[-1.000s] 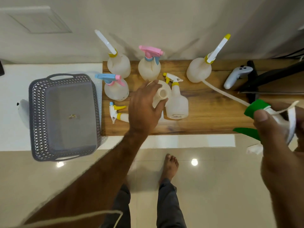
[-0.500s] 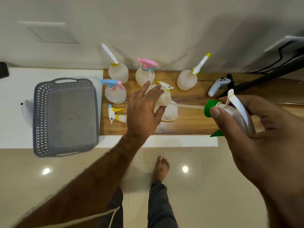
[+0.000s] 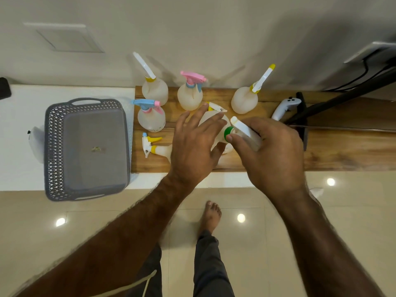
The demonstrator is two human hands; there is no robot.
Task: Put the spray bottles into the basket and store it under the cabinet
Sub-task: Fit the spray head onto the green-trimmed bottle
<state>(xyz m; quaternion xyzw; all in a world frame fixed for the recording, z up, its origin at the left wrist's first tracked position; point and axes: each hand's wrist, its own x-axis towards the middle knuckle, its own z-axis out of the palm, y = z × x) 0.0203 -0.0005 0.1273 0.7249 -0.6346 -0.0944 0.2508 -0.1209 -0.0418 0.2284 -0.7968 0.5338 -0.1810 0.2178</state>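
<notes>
My right hand (image 3: 270, 153) is shut on a white sprayer head with a green collar (image 3: 237, 130), held at the mouth of an open translucent bottle (image 3: 212, 121) on the wooden board. My left hand (image 3: 194, 144) lies over that bottle with its fingers spread, hiding most of it. Several other spray bottles stand around: one with a white nozzle (image 3: 154, 91), one with a pink trigger (image 3: 189, 96), one with a blue and pink trigger (image 3: 151, 117), one with a yellow-tipped nozzle (image 3: 245, 100). A small bottle (image 3: 155, 147) lies on its side. The grey basket (image 3: 85, 146) stands empty at the left.
The wooden board (image 3: 321, 155) rests on a white counter (image 3: 21, 129) against the wall. A white game controller (image 3: 284, 108) and a black stand (image 3: 342, 97) are at the right. My bare foot (image 3: 211, 217) is on the tiled floor below.
My right hand has carried the green-collared sprayer head leftward from the right edge to the open bottle. My left hand has stayed on that bottle.
</notes>
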